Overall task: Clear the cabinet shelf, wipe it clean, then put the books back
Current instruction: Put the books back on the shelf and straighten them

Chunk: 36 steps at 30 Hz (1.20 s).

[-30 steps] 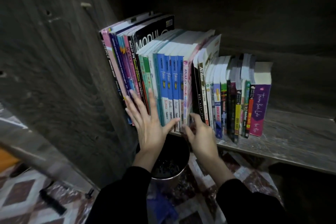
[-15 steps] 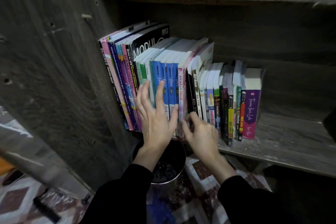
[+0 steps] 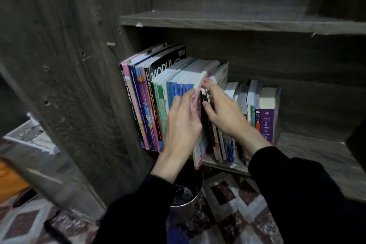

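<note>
A row of upright books stands on the dark wooden cabinet shelf (image 3: 309, 152), from tall science workbooks (image 3: 138, 105) on the left to a purple paperback (image 3: 268, 123) on the right. My left hand (image 3: 182, 125) lies flat against the blue and green spines, its fingers reaching the pink book (image 3: 199, 140). My right hand (image 3: 223, 109) pinches the top of that pink book, thumb on its right side, fingers at its upper edge. The pink book's lower end sticks out past the shelf's front edge.
A round metal bin (image 3: 188, 194) stands on the patterned floor (image 3: 227, 204) just below the shelf edge. The cabinet's side wall (image 3: 79, 85) rises on the left. An upper shelf (image 3: 237, 22) runs above the books. An orange object (image 3: 10, 180) shows at far left.
Both hands have climbed from the foot of the spines to the upper part of the books. My right hand has taken hold of the pink book and drawn it partly out.
</note>
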Tool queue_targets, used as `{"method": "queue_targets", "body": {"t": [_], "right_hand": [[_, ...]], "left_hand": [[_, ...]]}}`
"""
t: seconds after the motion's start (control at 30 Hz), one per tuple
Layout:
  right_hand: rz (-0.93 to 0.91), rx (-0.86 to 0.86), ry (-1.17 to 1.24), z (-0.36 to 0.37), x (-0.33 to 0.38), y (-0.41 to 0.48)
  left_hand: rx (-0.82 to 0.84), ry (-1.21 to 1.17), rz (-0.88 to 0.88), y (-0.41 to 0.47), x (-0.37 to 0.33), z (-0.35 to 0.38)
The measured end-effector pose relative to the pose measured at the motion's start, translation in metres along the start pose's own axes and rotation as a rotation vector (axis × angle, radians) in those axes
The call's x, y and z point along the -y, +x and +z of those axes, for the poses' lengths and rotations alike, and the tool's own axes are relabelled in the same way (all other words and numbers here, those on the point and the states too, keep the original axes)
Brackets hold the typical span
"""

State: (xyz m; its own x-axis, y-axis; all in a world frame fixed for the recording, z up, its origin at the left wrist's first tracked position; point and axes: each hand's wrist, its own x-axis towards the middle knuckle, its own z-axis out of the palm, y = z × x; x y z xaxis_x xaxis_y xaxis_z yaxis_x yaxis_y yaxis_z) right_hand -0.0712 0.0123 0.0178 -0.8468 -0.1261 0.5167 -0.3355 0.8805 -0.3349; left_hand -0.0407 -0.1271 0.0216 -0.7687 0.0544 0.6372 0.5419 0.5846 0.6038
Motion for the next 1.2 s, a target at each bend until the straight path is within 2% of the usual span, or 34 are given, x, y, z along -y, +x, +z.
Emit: {"method": "queue_targets", "body": {"t": [0.1,0.27,0.6,0.77,0.83,0.93,1.0,1.2], "right_hand": [[0.017,0.011,0.000,-0.001,0.002,0.000],[0.042,0.037,0.008,-0.004,0.007,-0.001],[0.079,0.106,0.004,-0.007,0.010,0.001],[0.215,0.000,-0.019,-0.020,0.040,0.010],[0.143,0.030,-0.055,-0.020,0.053,0.018],[-0.059,0.159,-0.169,-0.008,0.058,0.028],[-0.071,0.199,-0.157,-0.003,0.059,0.030],[-0.056,0.106,-0.089,0.000,0.053,0.026]], "left_hand": [[-0.042,-0.029,0.037,-0.018,0.008,-0.010],[0.198,-0.125,-0.073,-0.016,0.015,-0.009],[0.249,-0.041,-0.178,-0.014,-0.023,-0.075],[0.282,0.019,-0.197,-0.021,-0.027,-0.119],[0.277,0.034,-0.214,-0.029,-0.025,-0.132],[0.268,0.038,-0.195,-0.039,-0.023,-0.142],[0.257,0.025,-0.186,-0.041,-0.024,-0.145],[0.222,0.021,-0.150,-0.038,-0.030,-0.153]]}}
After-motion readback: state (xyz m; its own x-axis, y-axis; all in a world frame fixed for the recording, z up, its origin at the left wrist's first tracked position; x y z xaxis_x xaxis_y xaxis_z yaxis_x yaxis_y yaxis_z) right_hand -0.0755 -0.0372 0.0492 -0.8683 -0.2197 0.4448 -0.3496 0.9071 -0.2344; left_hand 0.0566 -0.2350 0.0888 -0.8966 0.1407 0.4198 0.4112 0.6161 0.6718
